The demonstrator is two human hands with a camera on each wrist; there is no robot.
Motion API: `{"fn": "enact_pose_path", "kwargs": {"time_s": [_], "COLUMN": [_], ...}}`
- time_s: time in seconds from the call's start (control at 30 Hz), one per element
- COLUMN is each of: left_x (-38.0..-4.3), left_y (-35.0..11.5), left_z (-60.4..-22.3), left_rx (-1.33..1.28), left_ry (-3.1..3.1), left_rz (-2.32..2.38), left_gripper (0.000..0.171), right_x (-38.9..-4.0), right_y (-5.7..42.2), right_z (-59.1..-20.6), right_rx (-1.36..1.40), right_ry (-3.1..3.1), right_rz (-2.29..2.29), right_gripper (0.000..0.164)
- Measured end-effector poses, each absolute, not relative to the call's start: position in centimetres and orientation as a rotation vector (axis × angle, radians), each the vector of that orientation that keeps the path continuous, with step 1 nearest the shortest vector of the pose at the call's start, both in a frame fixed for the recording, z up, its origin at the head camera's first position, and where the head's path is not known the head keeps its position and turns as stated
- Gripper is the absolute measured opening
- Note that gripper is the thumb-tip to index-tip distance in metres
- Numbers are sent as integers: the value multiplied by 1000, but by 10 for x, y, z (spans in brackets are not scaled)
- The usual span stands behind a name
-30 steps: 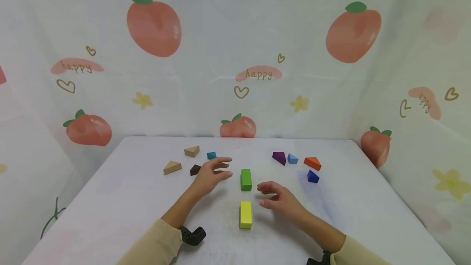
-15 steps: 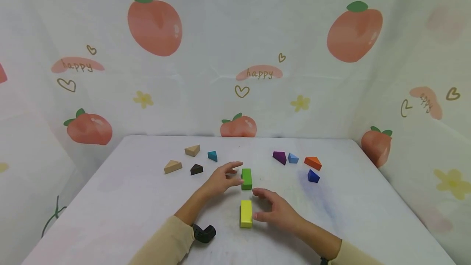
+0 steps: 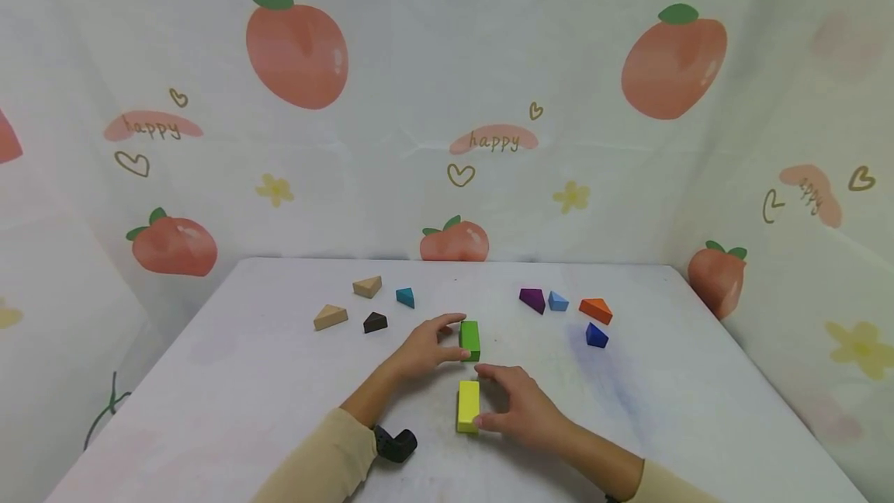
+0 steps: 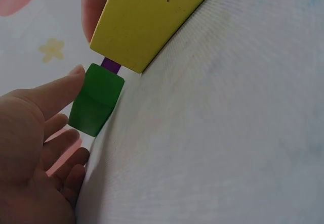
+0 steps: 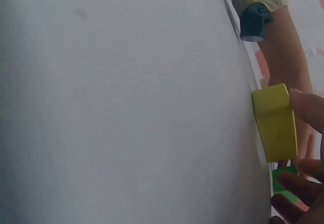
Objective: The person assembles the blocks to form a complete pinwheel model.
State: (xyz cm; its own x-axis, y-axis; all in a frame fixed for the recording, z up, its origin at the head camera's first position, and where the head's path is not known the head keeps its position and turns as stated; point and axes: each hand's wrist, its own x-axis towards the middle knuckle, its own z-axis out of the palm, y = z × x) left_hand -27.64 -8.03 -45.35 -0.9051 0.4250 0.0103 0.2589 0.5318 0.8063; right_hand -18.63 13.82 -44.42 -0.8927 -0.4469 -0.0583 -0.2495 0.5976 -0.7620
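Observation:
A green rectangular block (image 3: 470,340) lies mid-table, beyond a yellow rectangular block (image 3: 469,407). My left hand (image 3: 422,348) is at the green block's left side, thumb overlapping its near end and index fingertip by its far end. In the left wrist view, the left thumb (image 4: 61,90) lies right at the green block's edge, the other fingers spread. Beside the yellow block is my right hand (image 3: 527,410), its thumb at the near right side and index fingertip just past the far end. The right wrist view has that thumb (image 5: 306,105) at the yellow block's edge.
Back left lie two wooden triangular blocks (image 3: 330,317), a black block (image 3: 375,322) and a teal block (image 3: 406,297). Back right are purple (image 3: 532,300), light blue (image 3: 557,301), orange (image 3: 596,310) and dark blue (image 3: 597,335) blocks. A printed cloth (image 3: 391,99) hangs behind the table.
My left hand has moved right and slightly nearer, up to the green block. My right hand has come down and left from between the blocks to the yellow block. The blocks stay put.

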Motion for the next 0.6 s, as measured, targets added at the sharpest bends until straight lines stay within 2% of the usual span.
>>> {"fn": "enact_pose_path", "kwargs": {"time_s": [0.6], "left_x": [-275], "left_y": [-78], "left_z": [-450], "left_rx": [601], "left_ry": [2686], "left_rz": [1236], "left_gripper": [64], "right_x": [-182], "right_y": [130], "right_z": [-440], "right_rx": [-577], "right_ry": [2672], "right_rz": [-991], "right_gripper": [69]}}
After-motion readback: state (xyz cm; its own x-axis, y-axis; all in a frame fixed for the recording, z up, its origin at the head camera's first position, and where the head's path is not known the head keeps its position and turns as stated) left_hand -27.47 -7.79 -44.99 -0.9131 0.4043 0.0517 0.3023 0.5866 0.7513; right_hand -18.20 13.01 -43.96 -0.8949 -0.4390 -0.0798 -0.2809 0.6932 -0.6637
